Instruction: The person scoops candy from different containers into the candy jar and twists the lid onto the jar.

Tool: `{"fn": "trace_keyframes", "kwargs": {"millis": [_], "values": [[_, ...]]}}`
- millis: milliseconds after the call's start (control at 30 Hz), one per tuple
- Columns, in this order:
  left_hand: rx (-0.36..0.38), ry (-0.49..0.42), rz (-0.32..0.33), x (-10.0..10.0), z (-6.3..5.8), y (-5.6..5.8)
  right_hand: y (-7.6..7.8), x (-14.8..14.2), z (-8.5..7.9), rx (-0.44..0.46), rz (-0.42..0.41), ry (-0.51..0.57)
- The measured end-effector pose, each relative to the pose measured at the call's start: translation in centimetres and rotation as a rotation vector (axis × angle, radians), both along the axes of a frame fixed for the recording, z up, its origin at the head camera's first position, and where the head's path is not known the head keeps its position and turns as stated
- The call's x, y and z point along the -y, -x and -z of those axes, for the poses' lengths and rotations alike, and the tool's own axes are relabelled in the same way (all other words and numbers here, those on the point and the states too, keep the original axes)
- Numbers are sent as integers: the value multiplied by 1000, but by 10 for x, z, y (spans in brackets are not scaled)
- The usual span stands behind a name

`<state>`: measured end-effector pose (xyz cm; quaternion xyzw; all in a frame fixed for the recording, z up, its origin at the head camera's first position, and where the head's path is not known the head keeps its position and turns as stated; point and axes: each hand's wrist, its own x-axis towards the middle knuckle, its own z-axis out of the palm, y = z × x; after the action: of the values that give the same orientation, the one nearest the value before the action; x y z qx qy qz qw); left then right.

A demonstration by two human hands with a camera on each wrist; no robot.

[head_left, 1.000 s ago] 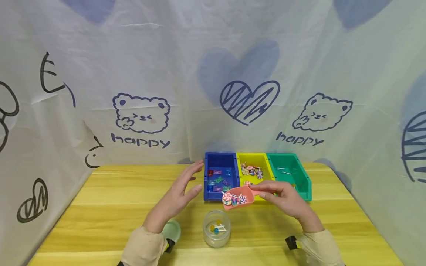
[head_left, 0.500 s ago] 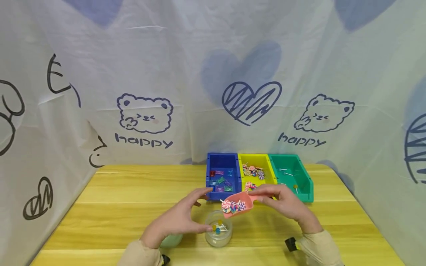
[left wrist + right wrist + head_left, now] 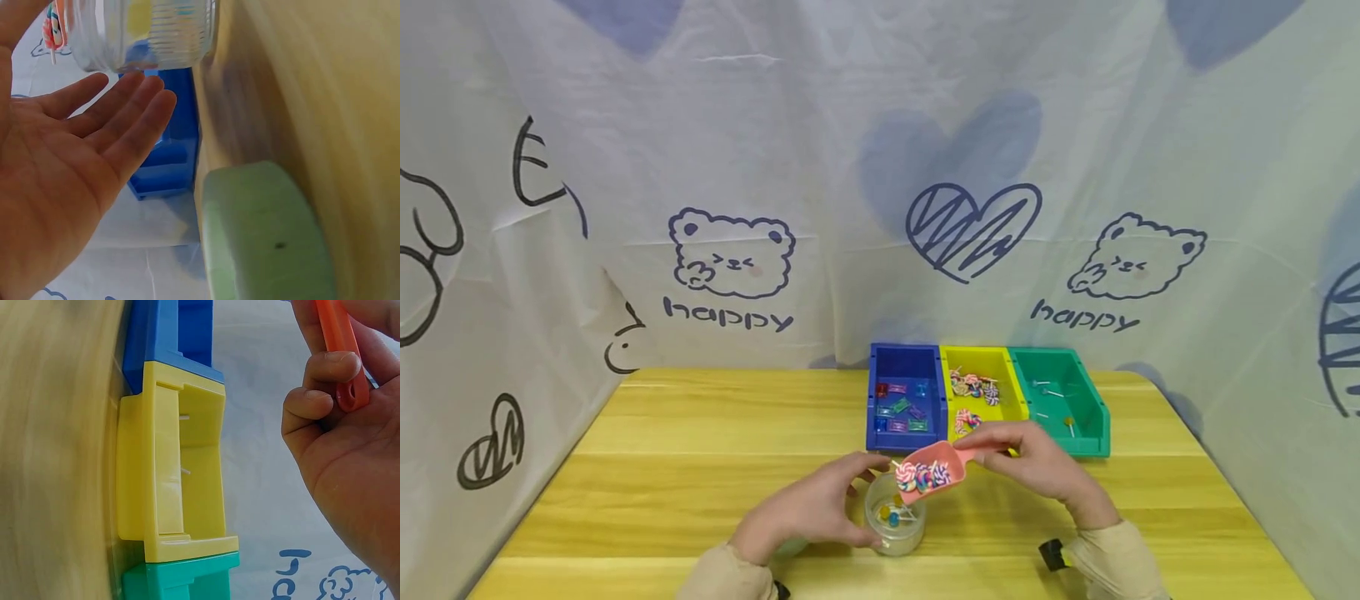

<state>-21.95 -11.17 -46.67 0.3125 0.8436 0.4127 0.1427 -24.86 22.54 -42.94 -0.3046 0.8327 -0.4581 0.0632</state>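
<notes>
My right hand (image 3: 1026, 467) grips the handle of a pink scoop (image 3: 957, 477); in the right wrist view the fingers wrap the handle (image 3: 340, 337). Several swirl lollipops (image 3: 923, 477) lie in the scoop, which overlaps the far rim of a clear jar (image 3: 904, 543) in the head view. Inside the jar are a few small lollipops (image 3: 893, 518) with yellow and blue heads. My left hand (image 3: 820, 510) is spread at the jar's left side, thumb at the near side and fingers at the far side. Its fingers (image 3: 134, 122) look nearly straight in the left wrist view.
Behind the jar stand three joined bins: a blue bin (image 3: 906, 444) with wrapped candies, a yellow bin (image 3: 973, 354) with swirl lollipops and a green bin (image 3: 1093, 446) with small lollipops. A pale green lid (image 3: 269, 231) lies on the wooden table (image 3: 700, 433), partly behind my left hand.
My left hand has come down from beside the blue bin to the jar's side. The loaded scoop has moved nearer and slightly left, from the bins to over the jar's rim.
</notes>
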Motion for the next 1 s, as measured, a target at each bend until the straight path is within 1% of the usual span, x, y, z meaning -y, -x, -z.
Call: {"fn": "trace_keyframes", "kwargs": {"millis": [100, 400, 633, 767, 900, 1000], "values": [[4, 11, 0, -2, 2, 0, 0, 1, 0, 1, 2, -17], [-22, 36, 1, -5, 6, 0, 1, 3, 1, 5, -32, -28], [-7, 52, -9, -5, 7, 1, 1, 5, 0, 17, -52, -45], [14, 37, -10, -5, 7, 1, 0, 5, -1, 20, -53, -52], [35, 27, -9, -6, 8, 2, -2, 6, -4, -10, -66, -70], [22, 45, -11, -6, 8, 2, -5, 7, -7, -46, -77, -97]]}}
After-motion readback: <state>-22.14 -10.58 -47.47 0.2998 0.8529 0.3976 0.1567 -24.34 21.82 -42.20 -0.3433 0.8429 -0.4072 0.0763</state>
